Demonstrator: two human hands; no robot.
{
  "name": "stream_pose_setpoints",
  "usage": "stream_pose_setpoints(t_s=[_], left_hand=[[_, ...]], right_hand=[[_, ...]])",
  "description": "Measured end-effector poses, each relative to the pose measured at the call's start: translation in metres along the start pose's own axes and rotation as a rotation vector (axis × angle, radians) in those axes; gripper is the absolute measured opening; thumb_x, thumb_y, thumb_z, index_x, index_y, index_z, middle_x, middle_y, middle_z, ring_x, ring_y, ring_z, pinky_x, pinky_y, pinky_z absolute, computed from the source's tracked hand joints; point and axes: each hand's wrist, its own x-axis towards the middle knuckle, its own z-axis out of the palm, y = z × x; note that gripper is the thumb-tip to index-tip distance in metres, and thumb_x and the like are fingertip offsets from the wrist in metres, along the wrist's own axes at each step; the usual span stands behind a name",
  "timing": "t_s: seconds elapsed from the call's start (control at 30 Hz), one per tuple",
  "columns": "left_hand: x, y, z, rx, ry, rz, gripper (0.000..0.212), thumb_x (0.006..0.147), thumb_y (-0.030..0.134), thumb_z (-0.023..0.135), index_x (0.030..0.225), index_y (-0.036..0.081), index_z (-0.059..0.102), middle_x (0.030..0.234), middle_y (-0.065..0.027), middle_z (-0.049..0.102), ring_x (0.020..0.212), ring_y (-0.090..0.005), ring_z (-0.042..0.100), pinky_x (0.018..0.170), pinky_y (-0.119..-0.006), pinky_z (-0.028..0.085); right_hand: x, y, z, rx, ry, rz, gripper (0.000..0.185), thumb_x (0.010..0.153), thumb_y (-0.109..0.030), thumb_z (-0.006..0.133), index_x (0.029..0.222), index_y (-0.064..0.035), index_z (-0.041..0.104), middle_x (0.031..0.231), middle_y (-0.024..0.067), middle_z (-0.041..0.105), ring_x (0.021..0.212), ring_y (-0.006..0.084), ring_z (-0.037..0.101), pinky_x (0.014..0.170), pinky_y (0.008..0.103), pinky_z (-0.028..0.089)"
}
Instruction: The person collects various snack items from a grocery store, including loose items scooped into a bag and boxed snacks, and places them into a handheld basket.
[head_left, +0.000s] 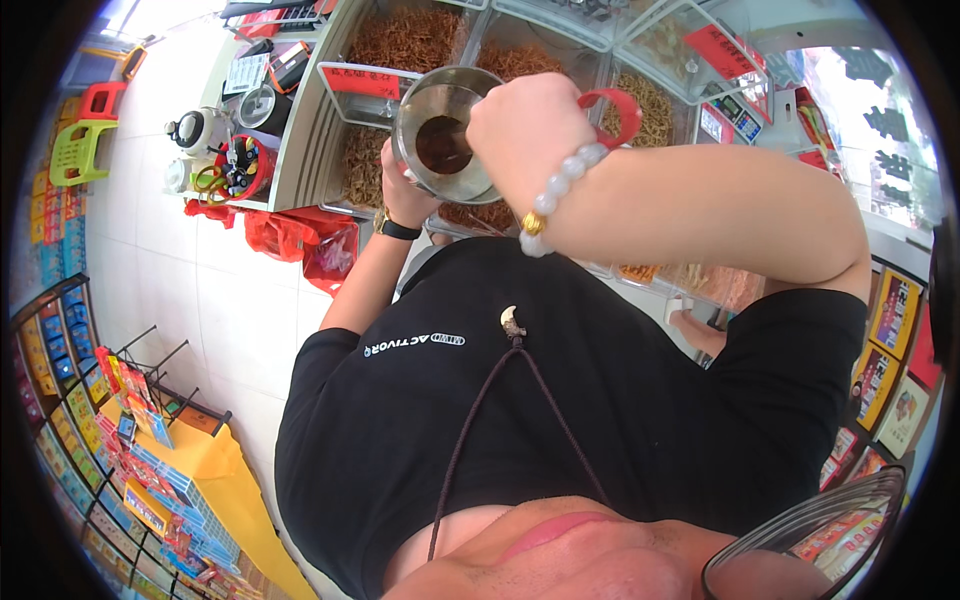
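My left hand (406, 187), a watch on its wrist, grips a metal cup (481, 184) from its lower left side. The mouth of the cup faces up toward me, and something dark brown (444, 145) shows at its bottom. At the cup's right rim my right hand (529, 124) is closed in a fist, a pale bead bracelet behind it. A red loop (628, 112) sticks out past the fist; whatever it belongs to is hidden by the hand. Around and under both hands are clear bins of reddish-brown dried shreds (409, 37) and yellowish dried shreds (637, 105).
Clear lids with red labels (364, 84) tilt over the bins. On the left counter stand a red holder (259, 180) with scissors and pens, and a white kettle (201, 131). Red plastic bags (281, 238) hang below. A calculator-like keypad (733, 112) lies right. Snack shelves (56, 322) line the left.
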Motion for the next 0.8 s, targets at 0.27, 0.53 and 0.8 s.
stream_pose_setpoints(t_s=[0.27,0.53,0.8], left_hand=[[0.021,0.013,-0.009,0.168,0.038,0.016,0.094,0.066,0.021,0.092,0.137,-0.001,0.034,0.123,-0.0181,0.059,0.108,-0.0285,0.064,0.093,-0.038,0.051],[0.002,-0.02,-0.059,0.316,0.1,-0.087,0.101,0.058,0.022,0.094,0.137,0.0,0.035,0.124,-0.0194,0.054,0.113,-0.0333,0.059,0.095,-0.042,0.048],[0.013,-0.001,-0.092,0.376,-0.108,0.04,0.096,0.068,0.019,0.088,0.142,-0.003,0.032,0.13,-0.0205,0.051,0.122,-0.0332,0.052,0.103,-0.043,0.04]], right_hand=[[-0.004,0.014,-0.013,0.174,-0.063,0.038,0.006,0.081,-0.011,0.068,0.081,-0.0108,0.074,0.084,0.0087,0.073,0.082,0.0235,0.073,0.064,0.036,0.059],[-0.065,0.134,0.029,0.391,0.036,0.352,0.034,0.08,-0.034,0.076,0.089,-0.0043,0.062,0.087,0.0139,0.069,0.084,0.0318,0.069,0.072,0.0439,0.053],[0.095,0.154,0.333,0.668,-0.307,0.435,0.082,0.078,-0.063,0.072,0.126,0.002,0.06,0.128,0.0244,0.062,0.118,0.0369,0.061,0.101,0.0447,0.048]])
